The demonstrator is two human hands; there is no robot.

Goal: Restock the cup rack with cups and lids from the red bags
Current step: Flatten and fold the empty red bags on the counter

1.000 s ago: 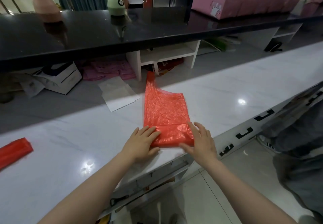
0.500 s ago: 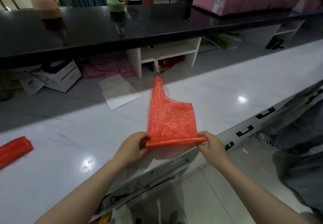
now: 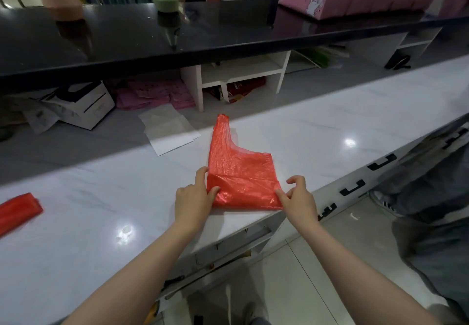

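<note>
Slippage looked the main risk: the bag (image 3: 241, 180) lay flat at the counter (image 3: 330, 134) edge, its near fold pinched by the left hand (image 3: 194, 197) and, apparently, the right hand (image 3: 298, 197); thin plastic could spring open.

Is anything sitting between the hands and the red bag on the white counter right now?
Nothing visible does. The left hand grips the near left corner of the red bag, and the right hand pinches its near right edge. The bag lies flat on the white counter. No cup rack is in view.
</note>
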